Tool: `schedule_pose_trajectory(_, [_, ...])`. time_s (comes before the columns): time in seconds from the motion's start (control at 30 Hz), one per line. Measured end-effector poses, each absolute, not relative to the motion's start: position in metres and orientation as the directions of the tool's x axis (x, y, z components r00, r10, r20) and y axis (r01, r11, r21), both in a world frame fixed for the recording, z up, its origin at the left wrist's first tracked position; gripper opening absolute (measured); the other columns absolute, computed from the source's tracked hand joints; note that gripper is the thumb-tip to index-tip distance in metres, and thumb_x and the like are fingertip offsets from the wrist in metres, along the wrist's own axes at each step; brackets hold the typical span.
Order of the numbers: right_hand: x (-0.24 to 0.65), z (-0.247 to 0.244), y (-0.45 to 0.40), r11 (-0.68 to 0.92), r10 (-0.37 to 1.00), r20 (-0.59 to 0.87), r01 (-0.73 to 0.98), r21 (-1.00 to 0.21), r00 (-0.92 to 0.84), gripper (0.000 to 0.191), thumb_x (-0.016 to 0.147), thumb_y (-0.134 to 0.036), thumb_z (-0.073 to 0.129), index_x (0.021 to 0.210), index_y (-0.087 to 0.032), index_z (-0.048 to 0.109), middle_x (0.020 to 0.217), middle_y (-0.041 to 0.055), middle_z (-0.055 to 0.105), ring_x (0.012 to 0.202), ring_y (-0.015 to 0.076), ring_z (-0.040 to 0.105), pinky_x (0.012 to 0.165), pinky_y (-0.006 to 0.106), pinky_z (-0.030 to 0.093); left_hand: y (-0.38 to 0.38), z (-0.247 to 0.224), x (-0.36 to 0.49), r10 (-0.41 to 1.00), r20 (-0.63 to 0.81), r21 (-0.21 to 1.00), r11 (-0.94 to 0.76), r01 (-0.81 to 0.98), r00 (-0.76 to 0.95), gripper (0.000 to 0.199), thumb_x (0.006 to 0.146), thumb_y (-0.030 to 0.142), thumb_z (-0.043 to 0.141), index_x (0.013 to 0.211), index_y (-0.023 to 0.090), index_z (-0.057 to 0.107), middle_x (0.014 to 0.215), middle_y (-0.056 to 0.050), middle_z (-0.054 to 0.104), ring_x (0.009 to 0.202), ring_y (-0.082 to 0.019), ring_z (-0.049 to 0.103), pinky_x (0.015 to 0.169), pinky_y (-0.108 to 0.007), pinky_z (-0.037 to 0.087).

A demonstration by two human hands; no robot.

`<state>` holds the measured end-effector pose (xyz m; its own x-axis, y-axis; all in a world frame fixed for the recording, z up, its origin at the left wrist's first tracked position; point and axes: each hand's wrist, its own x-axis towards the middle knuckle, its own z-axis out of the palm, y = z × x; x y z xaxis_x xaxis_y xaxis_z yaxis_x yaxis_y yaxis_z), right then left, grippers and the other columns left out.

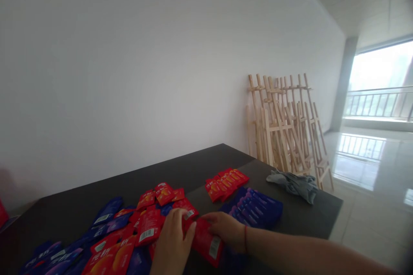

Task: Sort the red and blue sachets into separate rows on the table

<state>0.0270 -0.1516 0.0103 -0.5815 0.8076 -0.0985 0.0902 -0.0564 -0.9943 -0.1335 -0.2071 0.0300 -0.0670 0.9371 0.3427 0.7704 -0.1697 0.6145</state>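
My right hand [227,230], with a red band at its wrist, grips a red packet [206,240] by its upper right part. The packet is tilted, with a white barcode label facing up. My left hand [174,238] is at the packet's left edge, its thumb against it and its fingers curled at the upper corner; their tips are partly hidden. Left of my hands lies a loose pile of red packets [150,225] and dark blue packets [108,210]. Beyond my right hand, overlapping blue packets [254,208] lie in a row, with a row of red packets [227,182] behind them.
The dark table [200,161] stands near a white wall [145,73]. A crumpled grey cloth [293,184] lies at its right end. Several wooden easels [284,129] lean against the wall past the table. Shiny floor tiles [358,167] reach towards a bright window [382,77] with a railing.
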Motion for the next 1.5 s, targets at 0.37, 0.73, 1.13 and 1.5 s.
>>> schedule_pose_trajectory(0.37, [0.041,0.016,-0.19,-0.176,0.639,0.006,-0.153,-0.972,-0.769,0.037,0.061,-0.025,0.075,0.097,-0.018,0.071,0.083,0.001,0.071,0.078,0.02,0.066,0.08,0.032,0.049,-0.207,0.045,-0.133,0.961,0.248,0.862,-0.162,0.48,-0.122,0.031,0.083,0.053,0.044,0.072,0.024,0.048,0.066,0.004,0.054,0.067,-0.018,0.056,0.067,-0.029,0.043])
schedule_pose_trajectory(0.73, [0.074,0.03,-0.159,0.021,0.725,-0.228,0.352,-0.936,-0.65,0.021,0.077,-0.022,0.059,0.095,-0.016,0.068,0.081,0.003,0.071,0.069,0.0168,0.067,0.063,0.025,0.05,-0.206,0.049,-0.158,0.904,0.327,0.805,-0.113,0.582,-0.276,0.033,0.085,0.055,0.04,0.082,0.025,0.054,0.067,0.002,0.061,0.065,-0.022,0.059,0.066,-0.032,0.042])
schedule_pose_trajectory(1.13, [0.008,0.045,-0.045,0.413,0.906,0.104,0.911,-0.008,-0.41,0.032,0.095,-0.033,0.06,0.123,-0.017,0.059,0.127,0.0099,0.058,0.108,0.0247,0.06,0.088,0.046,0.053,-0.207,0.026,-0.147,0.967,0.222,0.769,-0.095,0.633,-0.125,0.03,0.089,0.044,0.033,0.092,0.024,0.055,0.079,-0.001,0.066,0.075,-0.022,0.062,0.071,-0.031,0.041])
schedule_pose_trajectory(1.5, [-0.005,0.024,-0.035,0.455,0.891,-0.042,0.884,0.108,-0.453,0.045,0.091,-0.049,0.059,0.119,-0.014,0.065,0.129,0.0239,0.056,0.119,0.0401,0.053,0.085,0.055,0.051,-0.203,0.009,-0.151,0.975,0.188,0.704,-0.052,0.708,-0.115,0.033,0.09,0.04,0.033,0.098,0.024,0.06,0.071,0.001,0.065,0.07,-0.021,0.062,0.066,-0.028,0.041])
